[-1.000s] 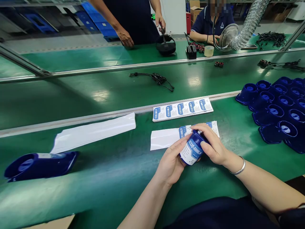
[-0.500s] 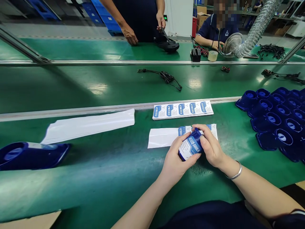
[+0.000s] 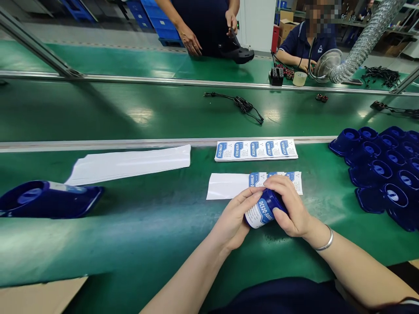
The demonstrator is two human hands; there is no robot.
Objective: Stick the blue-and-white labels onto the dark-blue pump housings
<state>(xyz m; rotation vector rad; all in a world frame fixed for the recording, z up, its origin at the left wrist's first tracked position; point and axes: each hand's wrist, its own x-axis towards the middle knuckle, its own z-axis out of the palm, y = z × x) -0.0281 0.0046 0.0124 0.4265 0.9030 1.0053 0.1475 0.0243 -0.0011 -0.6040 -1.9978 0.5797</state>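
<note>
Between my two hands is a blue plastic housing (image 3: 274,199), tilted, with a white and blue label (image 3: 260,213) on its curved side. My left hand (image 3: 231,220) is closed around its left end. My right hand (image 3: 291,205) grips the other end, fingers over the top and thumb on the right side. Just behind them lies a partly used label strip (image 3: 225,186), bare at its left and partly hidden by my hands. Farther back sits a stack of label sheets (image 3: 255,150). Another labelled blue housing (image 3: 77,205) rests at the left.
White backing paper (image 3: 134,165) lies left of the label stack. Several blue housings (image 3: 376,172) crowd the right side. Beyond the pale ledge are a black cable (image 3: 244,104) and a metal rail (image 3: 163,81). Two people work across the bench; cardboard (image 3: 42,296) shows at lower left.
The housing has turned in my hands, so its label faces more to the lower left. My left thumb has left the label's front. The whole view has shifted slightly.
</note>
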